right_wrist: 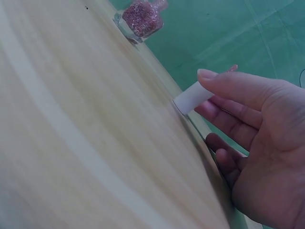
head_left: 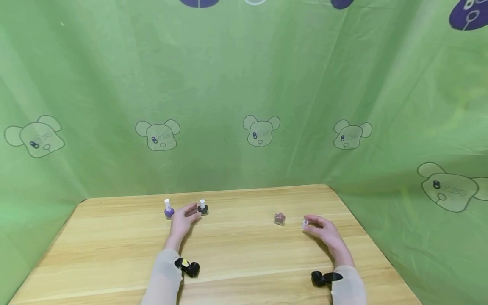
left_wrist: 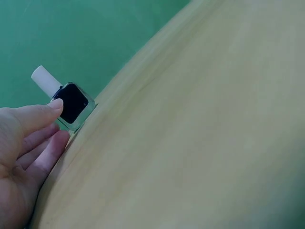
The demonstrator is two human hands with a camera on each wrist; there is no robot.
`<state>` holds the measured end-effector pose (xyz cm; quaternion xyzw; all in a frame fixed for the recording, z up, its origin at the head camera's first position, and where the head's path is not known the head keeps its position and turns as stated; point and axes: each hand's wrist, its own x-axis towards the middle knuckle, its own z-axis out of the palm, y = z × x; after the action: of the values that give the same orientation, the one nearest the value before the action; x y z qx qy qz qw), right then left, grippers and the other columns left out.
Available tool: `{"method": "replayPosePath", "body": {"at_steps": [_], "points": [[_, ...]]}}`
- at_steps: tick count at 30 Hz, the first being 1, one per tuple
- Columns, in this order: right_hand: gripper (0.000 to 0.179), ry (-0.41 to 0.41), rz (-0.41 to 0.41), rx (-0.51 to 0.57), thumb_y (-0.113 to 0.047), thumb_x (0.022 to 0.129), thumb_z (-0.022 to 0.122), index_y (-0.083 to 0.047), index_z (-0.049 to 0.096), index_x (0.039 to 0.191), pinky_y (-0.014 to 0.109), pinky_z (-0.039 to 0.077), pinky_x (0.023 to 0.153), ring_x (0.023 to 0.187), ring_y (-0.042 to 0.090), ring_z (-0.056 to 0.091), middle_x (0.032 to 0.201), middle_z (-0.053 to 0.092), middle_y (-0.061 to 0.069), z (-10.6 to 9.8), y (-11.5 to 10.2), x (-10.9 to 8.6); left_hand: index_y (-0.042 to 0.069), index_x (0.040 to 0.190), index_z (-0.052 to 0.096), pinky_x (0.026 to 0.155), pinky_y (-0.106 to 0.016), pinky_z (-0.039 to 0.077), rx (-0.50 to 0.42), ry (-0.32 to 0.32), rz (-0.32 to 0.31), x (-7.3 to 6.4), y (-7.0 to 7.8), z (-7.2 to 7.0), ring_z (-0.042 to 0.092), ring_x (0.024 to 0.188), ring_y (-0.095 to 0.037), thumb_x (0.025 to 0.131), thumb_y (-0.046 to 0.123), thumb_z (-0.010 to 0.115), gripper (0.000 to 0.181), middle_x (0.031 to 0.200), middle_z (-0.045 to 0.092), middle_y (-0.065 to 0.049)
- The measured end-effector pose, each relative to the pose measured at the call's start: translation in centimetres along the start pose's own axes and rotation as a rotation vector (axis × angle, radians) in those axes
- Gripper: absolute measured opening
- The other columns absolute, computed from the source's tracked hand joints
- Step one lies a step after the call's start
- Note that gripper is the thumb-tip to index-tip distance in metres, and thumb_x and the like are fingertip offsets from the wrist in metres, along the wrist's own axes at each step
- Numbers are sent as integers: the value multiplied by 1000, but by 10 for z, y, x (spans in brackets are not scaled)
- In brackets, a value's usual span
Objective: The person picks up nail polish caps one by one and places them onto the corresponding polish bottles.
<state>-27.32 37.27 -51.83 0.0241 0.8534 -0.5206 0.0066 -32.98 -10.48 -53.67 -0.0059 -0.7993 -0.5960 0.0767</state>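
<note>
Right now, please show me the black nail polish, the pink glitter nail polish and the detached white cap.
Black nail polish (left_wrist: 76, 101), left wrist view, bottle body.
Pink glitter nail polish (right_wrist: 142, 20), right wrist view, bottle body.
Detached white cap (right_wrist: 191, 98), right wrist view, side.

The right hand (head_left: 323, 231) hides all of the brush (right_wrist: 234, 68) but its tip. The left hand's (head_left: 184, 219) thumb covers part of the black bottle (left_wrist: 74, 102). Beyond both hands, the curtain's (head_left: 213, 97) lettering is too small to read.

My left sleeve (head_left: 164, 275) and right sleeve (head_left: 348, 286): pale, off-white. At each cuff, a black strap (head_left: 335, 276) and round-headed black camera (head_left: 317, 278); the left strap (head_left: 178, 263) bears a small yellow mark (head_left: 185, 263).
</note>
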Motion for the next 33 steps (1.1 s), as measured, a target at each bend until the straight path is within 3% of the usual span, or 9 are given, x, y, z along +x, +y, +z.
{"method": "replayPosePath", "body": {"at_steps": [7,18,33], "points": [[54,36,10,-21,-30,89,71,-4,56,134,10,42,87,103,3,56,132,60,17,4,-1,2,-1,134,53,102,-41,50,-43,45,-17,-10,3,1,61,118,-37,85,7,72,53,129,61,-25],[48,58,39,-33,-27,89,71,-3,59,130,13,45,84,99,3,56,127,63,16,8,-2,5,2,136,52,105,-42,49,-98,126,-147,-31,14,7,59,122,-35,88,12,70,52,133,59,-21],[46,72,49,-12,-27,89,71,-2,61,127,9,42,85,96,-4,55,129,63,15,7,-1,6,3,126,61,95,-37,55,-144,209,-124,-50,29,28,65,110,-31,86,8,71,42,123,65,-20]]}}
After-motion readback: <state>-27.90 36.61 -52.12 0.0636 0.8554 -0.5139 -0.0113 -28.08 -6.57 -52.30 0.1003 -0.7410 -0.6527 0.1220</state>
